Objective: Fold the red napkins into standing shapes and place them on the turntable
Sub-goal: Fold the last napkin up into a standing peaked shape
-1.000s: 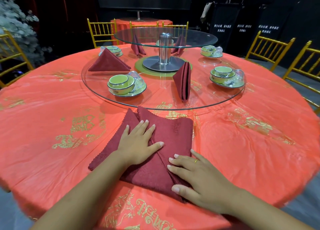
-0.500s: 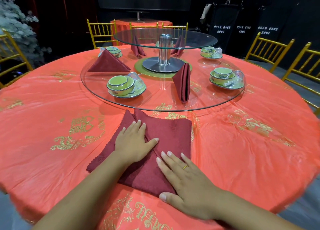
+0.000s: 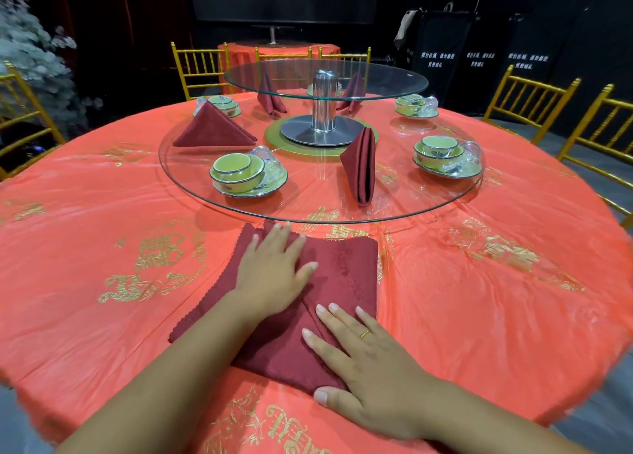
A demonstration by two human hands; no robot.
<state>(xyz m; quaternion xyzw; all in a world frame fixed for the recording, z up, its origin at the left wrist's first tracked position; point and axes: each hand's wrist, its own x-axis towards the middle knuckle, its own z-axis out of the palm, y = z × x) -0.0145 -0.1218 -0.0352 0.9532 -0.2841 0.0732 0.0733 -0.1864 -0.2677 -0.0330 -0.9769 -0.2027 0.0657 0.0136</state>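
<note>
left grip (image 3: 270,272) lies flat, fingers straight and spread, pressing the upper fold of the red napkin (image 3: 346,268). right grip (image 3: 373,368) lies flat too, fingers extended on the lower folded corner, thumb at its edge; neither grasps anything. the napkin rests on the bench (image 3: 479,282), just before the glass turntable (image 3: 308,196).

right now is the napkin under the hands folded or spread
Folded, lying flat: the napkin shows overlapping layers and a crease under the left hand and right hand.
</note>
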